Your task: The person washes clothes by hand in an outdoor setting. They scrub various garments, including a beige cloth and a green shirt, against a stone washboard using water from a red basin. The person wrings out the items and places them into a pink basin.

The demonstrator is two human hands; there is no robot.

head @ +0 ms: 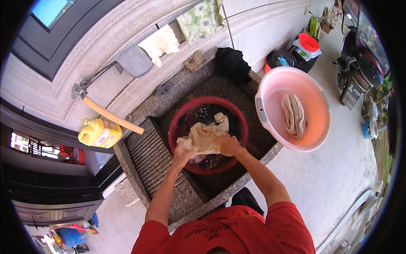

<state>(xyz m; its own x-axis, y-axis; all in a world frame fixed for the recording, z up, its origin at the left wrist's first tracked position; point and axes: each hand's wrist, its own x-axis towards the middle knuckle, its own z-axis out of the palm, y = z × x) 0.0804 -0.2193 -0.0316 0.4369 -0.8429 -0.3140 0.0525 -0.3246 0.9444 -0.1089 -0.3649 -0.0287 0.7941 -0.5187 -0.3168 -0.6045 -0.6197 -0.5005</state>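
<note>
A wet cream-coloured cloth (203,136) is bunched between my hands, above a red plastic basin (245,127) holding dark and patterned items. My left hand (183,154) grips the cloth's left end; my right hand (227,145) is closed on its right side. The basin stands in the dark well of a granite laundry sink (266,158), whose ribbed washboard (152,155) lies to the left. Black cloth (232,65) hangs over the sink's back corner. A folded, light-coloured textile (292,116) lies in a pink basin (312,144) at the right.
A yellow jug (101,133) stands left of the sink, below a wall tap with a tan hose (112,115). A fibrous scrubber (194,61) sits on the back ledge. Cloths (160,43) hang along the wall. A motor scooter (358,70) stands at far right.
</note>
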